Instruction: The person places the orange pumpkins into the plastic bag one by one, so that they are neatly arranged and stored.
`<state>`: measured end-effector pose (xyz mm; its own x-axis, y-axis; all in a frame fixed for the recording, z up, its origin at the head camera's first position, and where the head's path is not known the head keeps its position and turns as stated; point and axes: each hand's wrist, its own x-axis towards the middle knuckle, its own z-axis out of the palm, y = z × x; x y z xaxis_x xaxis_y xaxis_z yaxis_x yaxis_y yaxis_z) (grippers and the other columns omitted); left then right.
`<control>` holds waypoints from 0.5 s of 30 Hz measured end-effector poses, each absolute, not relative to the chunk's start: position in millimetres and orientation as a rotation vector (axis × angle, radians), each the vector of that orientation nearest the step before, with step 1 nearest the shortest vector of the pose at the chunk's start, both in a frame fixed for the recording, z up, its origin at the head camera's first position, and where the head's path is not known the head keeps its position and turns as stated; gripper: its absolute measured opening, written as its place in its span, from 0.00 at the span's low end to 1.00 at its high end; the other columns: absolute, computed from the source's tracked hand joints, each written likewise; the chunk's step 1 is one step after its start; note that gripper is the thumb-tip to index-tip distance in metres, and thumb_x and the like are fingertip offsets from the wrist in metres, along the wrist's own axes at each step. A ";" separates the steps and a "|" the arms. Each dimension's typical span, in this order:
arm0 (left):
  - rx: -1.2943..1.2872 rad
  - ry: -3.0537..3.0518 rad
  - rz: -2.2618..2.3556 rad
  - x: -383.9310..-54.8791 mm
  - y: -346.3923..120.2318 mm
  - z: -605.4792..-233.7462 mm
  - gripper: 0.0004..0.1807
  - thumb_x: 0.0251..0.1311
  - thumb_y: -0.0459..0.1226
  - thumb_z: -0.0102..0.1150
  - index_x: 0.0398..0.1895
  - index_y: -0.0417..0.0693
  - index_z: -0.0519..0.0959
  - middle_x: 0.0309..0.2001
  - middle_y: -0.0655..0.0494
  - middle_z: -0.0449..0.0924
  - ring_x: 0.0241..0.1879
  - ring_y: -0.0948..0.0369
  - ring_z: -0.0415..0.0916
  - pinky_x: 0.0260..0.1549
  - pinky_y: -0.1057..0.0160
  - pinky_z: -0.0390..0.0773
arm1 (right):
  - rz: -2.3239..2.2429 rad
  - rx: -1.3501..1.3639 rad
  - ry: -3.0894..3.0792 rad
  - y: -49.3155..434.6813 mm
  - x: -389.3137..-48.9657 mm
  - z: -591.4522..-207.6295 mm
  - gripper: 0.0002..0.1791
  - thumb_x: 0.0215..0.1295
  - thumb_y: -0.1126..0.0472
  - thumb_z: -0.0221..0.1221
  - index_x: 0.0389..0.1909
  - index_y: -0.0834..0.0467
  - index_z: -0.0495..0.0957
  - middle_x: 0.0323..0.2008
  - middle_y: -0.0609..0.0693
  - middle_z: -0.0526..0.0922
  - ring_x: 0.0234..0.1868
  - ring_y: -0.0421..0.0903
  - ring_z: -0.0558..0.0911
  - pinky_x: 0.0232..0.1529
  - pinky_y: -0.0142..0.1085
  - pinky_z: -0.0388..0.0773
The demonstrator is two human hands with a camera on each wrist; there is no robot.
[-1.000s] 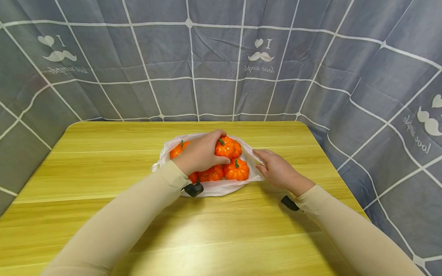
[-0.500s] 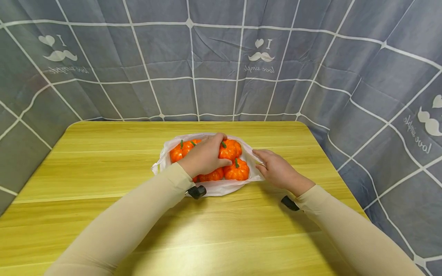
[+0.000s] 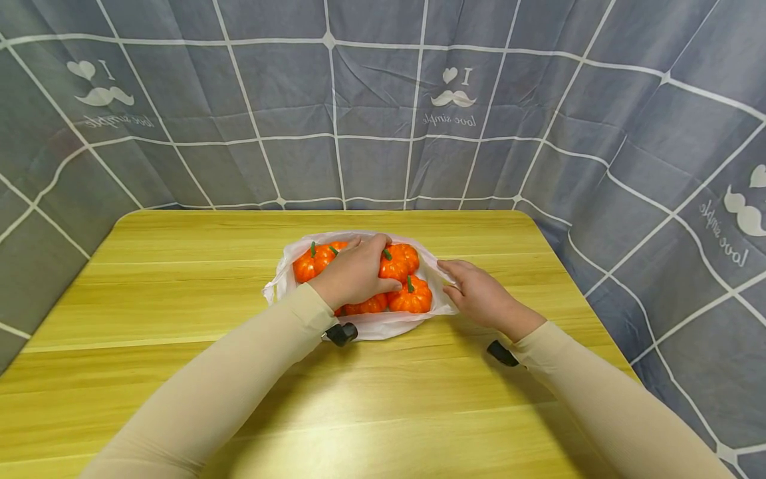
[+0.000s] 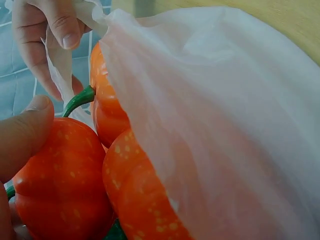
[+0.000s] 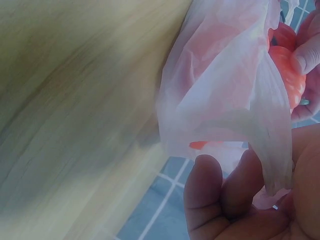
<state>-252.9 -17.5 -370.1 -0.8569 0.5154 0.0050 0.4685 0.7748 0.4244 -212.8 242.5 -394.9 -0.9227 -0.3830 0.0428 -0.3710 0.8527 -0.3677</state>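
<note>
Several small orange pumpkins with green stems lie in a white plastic bag (image 3: 389, 327) at the middle of the table. My left hand (image 3: 353, 271) reaches into the mouth of the bag and grips one pumpkin (image 3: 393, 267). Its thumb (image 4: 27, 132) presses on the side of that pumpkin in the left wrist view; the other fingers are mostly hidden. A second pumpkin (image 3: 413, 299) sits just in front of it. At the bag's right end my right hand (image 3: 481, 293) pinches the rim, and the thin plastic hangs between its fingers in the right wrist view.
More pumpkins (image 3: 304, 267) fill the bag's left side, partly behind the left hand. A loose bag handle (image 3: 269, 289) flops out at the left. The wooden table (image 3: 383, 412) ends at a grey checked curtain (image 3: 383, 166) behind and at the right.
My left hand has shifted slightly right and towards me with the gripped pumpkin, uncovering another pumpkin at the left. The right hand has stayed at the bag's rim.
</note>
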 end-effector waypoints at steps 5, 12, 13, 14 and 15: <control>0.793 2.850 0.653 -253.0 -18.1 -369.5 0.45 0.61 0.54 0.75 0.72 0.41 0.65 0.68 0.46 0.76 0.67 0.48 0.77 0.83 0.49 0.51 | -0.590 -0.606 2.991 242.2 -212.8 -396.0 0.30 0.76 0.65 0.59 0.75 0.68 0.67 0.71 0.67 0.74 0.72 0.65 0.74 0.73 0.59 0.71; 0.776 2.833 0.681 -253.0 -18.6 -368.7 0.49 0.61 0.53 0.75 0.77 0.42 0.62 0.73 0.46 0.72 0.72 0.48 0.73 0.84 0.49 0.48 | -0.593 -0.620 2.992 242.0 -212.5 -396.2 0.30 0.76 0.65 0.59 0.75 0.68 0.67 0.71 0.67 0.75 0.72 0.65 0.75 0.72 0.59 0.72; 0.776 2.834 0.678 -253.0 -18.7 -368.6 0.48 0.62 0.52 0.75 0.77 0.42 0.61 0.74 0.46 0.72 0.73 0.48 0.72 0.84 0.49 0.48 | -0.593 -0.623 2.993 242.0 -212.6 -396.5 0.30 0.76 0.65 0.59 0.75 0.68 0.67 0.71 0.67 0.75 0.72 0.65 0.75 0.72 0.59 0.72; 0.778 2.835 0.672 -253.1 -18.7 -368.5 0.48 0.62 0.52 0.75 0.77 0.42 0.62 0.74 0.45 0.72 0.73 0.48 0.72 0.84 0.49 0.48 | -0.592 -0.624 2.994 242.0 -212.5 -396.6 0.30 0.76 0.65 0.59 0.75 0.68 0.67 0.71 0.67 0.75 0.72 0.65 0.75 0.72 0.59 0.72; 0.782 2.838 0.665 -253.3 -18.6 -368.4 0.48 0.62 0.52 0.74 0.77 0.42 0.62 0.74 0.45 0.72 0.73 0.48 0.72 0.84 0.49 0.48 | -0.591 -0.625 2.995 242.1 -212.5 -396.7 0.30 0.76 0.65 0.59 0.75 0.68 0.67 0.71 0.67 0.75 0.72 0.65 0.75 0.72 0.59 0.72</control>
